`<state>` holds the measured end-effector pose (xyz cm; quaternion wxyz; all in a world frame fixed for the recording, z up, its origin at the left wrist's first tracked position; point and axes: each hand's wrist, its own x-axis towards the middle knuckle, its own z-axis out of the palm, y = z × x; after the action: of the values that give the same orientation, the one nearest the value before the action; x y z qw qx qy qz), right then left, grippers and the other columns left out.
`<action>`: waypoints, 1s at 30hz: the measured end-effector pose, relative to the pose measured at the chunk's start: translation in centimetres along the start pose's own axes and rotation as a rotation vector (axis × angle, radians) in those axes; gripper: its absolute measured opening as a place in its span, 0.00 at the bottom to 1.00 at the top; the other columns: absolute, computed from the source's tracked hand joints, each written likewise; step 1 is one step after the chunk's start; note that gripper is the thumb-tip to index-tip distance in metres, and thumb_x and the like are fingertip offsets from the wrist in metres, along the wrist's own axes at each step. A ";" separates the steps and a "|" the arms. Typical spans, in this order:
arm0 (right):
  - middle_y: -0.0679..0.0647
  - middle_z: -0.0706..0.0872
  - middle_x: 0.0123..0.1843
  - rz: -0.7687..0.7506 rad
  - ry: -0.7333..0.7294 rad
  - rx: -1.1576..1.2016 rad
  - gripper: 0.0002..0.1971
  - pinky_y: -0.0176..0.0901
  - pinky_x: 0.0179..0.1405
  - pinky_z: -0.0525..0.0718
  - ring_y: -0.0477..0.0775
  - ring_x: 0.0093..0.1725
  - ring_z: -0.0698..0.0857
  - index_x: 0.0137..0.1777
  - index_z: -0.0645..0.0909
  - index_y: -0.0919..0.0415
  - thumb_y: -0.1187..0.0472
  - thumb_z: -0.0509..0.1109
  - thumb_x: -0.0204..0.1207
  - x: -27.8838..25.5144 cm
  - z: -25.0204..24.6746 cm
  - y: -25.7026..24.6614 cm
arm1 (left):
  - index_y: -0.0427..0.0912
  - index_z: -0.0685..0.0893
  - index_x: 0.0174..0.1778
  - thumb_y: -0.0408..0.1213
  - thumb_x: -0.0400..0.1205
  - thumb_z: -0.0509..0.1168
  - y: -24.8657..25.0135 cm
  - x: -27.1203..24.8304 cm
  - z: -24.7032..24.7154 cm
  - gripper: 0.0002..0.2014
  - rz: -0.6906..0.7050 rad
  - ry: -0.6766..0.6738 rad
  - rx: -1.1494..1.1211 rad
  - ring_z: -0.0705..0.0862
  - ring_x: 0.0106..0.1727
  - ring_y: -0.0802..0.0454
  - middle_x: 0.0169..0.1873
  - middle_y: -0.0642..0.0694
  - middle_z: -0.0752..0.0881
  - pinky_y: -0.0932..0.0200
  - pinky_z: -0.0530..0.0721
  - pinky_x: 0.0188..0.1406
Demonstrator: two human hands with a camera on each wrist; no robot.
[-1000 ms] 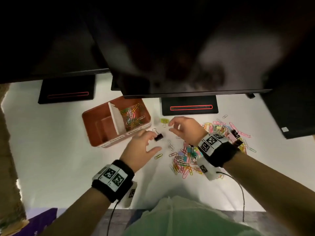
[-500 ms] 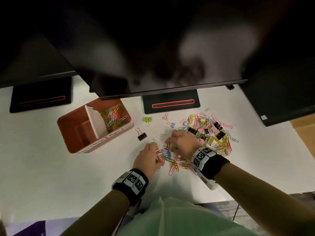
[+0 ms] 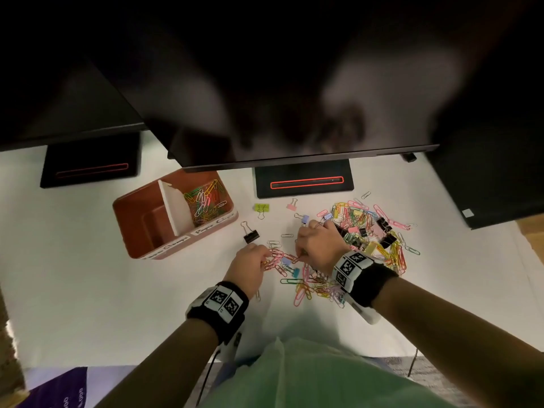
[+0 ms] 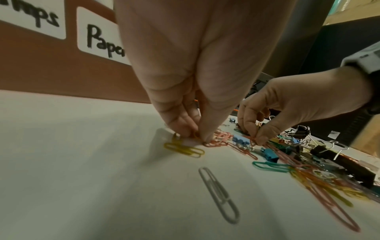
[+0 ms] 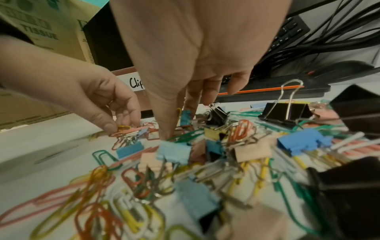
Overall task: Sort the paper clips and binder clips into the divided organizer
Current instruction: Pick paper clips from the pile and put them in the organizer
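The brown divided organizer [image 3: 138, 231] stands at the left. Its right compartment holds coloured paper clips [image 3: 206, 201]; its left one looks bare. A mixed pile of paper clips and binder clips [image 3: 368, 234] spreads across the right. My left hand [image 3: 266, 258] is at the pile's near-left edge, where its thumb and fingers [image 4: 195, 137] pinch a bunch of pink and orange paper clips. Close beside it, my right hand [image 3: 299, 256] pinches an orange paper clip [image 4: 254, 139] with thumb and forefinger. A black binder clip [image 3: 251, 236] lies alone between the organizer and my hands.
A yellow-green binder clip [image 3: 261, 208] and a pink one [image 3: 291, 205] lie apart near the black monitor base [image 3: 303, 178]. Monitors overhang the back of the white desk. A grey paper clip [image 4: 219, 194] lies near my left wrist. Cables [image 5: 329, 40] run at the far right.
My left hand has drawn back from the black binder clip, which stays on the desk. Both hands have come down onto the near-left paper clips and pinched them.
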<state>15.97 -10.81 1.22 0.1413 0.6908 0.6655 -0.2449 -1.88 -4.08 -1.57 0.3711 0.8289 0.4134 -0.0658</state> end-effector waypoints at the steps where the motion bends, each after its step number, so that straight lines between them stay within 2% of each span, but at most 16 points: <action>1: 0.47 0.79 0.62 -0.016 0.007 0.015 0.10 0.54 0.64 0.66 0.55 0.68 0.71 0.54 0.84 0.47 0.51 0.63 0.78 0.0 0.0 0.1 | 0.39 0.82 0.57 0.28 0.78 0.61 0.0 0.0 0.1 0.12 0.011 0.007 0.015 0.80 0.55 0.45 0.53 0.41 0.81 0.52 0.81 0.58; 4: 0.46 0.80 0.59 -0.052 0.033 0.084 0.08 0.53 0.62 0.65 0.55 0.64 0.74 0.50 0.84 0.47 0.52 0.64 0.76 0.0 0.1 0.5 | 0.41 0.81 0.58 0.37 0.77 0.67 0.0 -0.1 0.2 0.14 0.024 0.006 0.038 0.80 0.56 0.45 0.55 0.43 0.79 0.50 0.82 0.59; 7: 0.46 0.78 0.60 -0.074 0.054 0.151 0.08 0.53 0.61 0.66 0.54 0.63 0.74 0.50 0.85 0.47 0.50 0.66 0.76 0.0 0.3 0.9 | 0.42 0.79 0.61 0.38 0.75 0.70 0.1 0.1 0.2 0.18 0.009 -0.035 0.091 0.78 0.60 0.46 0.59 0.45 0.77 0.51 0.79 0.62; 11: 0.45 0.80 0.60 -0.088 0.130 0.258 0.08 0.55 0.64 0.68 0.52 0.61 0.74 0.50 0.84 0.48 0.49 0.66 0.77 -0.2 -0.1 1.6 | 0.40 0.82 0.52 0.35 0.77 0.68 0.2 0.5 0.2 0.09 0.020 0.001 0.081 0.80 0.53 0.45 0.51 0.43 0.82 0.55 0.79 0.53; 14: 0.45 0.86 0.53 -0.097 0.195 0.369 0.05 0.53 0.66 0.71 0.49 0.55 0.79 0.49 0.83 0.51 0.54 0.66 0.78 -0.3 -0.4 2.0 | 0.38 0.82 0.49 0.34 0.78 0.67 0.2 0.8 0.1 0.06 -0.003 -0.012 0.062 0.81 0.50 0.44 0.48 0.41 0.82 0.53 0.79 0.51; 17: 0.48 0.88 0.48 -0.095 0.191 0.497 0.05 0.46 0.53 0.84 0.46 0.44 0.81 0.50 0.84 0.53 0.59 0.68 0.77 0.0 -0.6 2.2 | 0.38 0.82 0.51 0.34 0.80 0.64 0.3 1.0 0.2 0.06 0.008 -0.031 0.097 0.80 0.53 0.44 0.50 0.40 0.83 0.53 0.79 0.53; 20: 0.51 0.87 0.55 -0.065 0.137 0.518 0.12 0.34 0.50 0.79 0.47 0.48 0.83 0.60 0.82 0.54 0.59 0.68 0.78 0.5 -0.9 2.0 | 0.38 0.81 0.53 0.33 0.81 0.61 0.2 0.9 0.3 0.08 0.030 -0.041 0.117 0.79 0.55 0.44 0.53 0.40 0.82 0.53 0.78 0.56; 23: 0.53 0.87 0.58 -0.078 0.072 0.480 0.17 0.40 0.56 0.79 0.53 0.55 0.84 0.67 0.78 0.55 0.61 0.67 0.79 1.3 -1.4 1.0 | 0.37 0.82 0.52 0.31 0.80 0.61 0.0 0.8 -0.1 0.08 0.031 -0.022 0.068 0.81 0.53 0.44 0.52 0.39 0.82 0.54 0.78 0.54; 26: 0.53 0.87 0.58 -0.083 0.012 0.429 0.20 0.45 0.57 0.80 0.55 0.57 0.84 0.71 0.75 0.55 0.60 0.67 0.79 2.4 -1.5 -0.5 | 0.37 0.84 0.49 0.29 0.78 0.64 -0.3 0.5 -1.1 0.06 0.037 0.027 -0.007 0.82 0.48 0.43 0.47 0.39 0.83 0.55 0.79 0.50; 28: 0.55 0.86 0.60 -0.087 -0.061 0.371 0.23 0.47 0.59 0.80 0.57 0.60 0.83 0.73 0.72 0.55 0.59 0.67 0.78 3.3 -1.7 -1.2 | 0.36 0.84 0.47 0.28 0.77 0.65 -0.7 0.2 -2.2 0.06 0.058 0.067 -0.041 0.81 0.44 0.46 0.43 0.41 0.82 0.62 0.77 0.46; 30: 0.56 0.83 0.64 -0.094 -0.201 0.279 0.27 0.47 0.60 0.78 0.57 0.62 0.81 0.75 0.68 0.56 0.60 0.69 0.77 4.1 -2.1 -1.8 | 0.36 0.84 0.47 0.27 0.76 0.66 -1.4 -0.2 -3.3 0.06 0.063 0.102 -0.069 0.79 0.41 0.51 0.41 0.45 0.79 0.71 0.73 0.41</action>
<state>14.52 -6.10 1.06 0.0984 0.6439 0.6391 -0.4088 -3.74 -1.45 0.12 0.3797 0.8305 0.4076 0.0026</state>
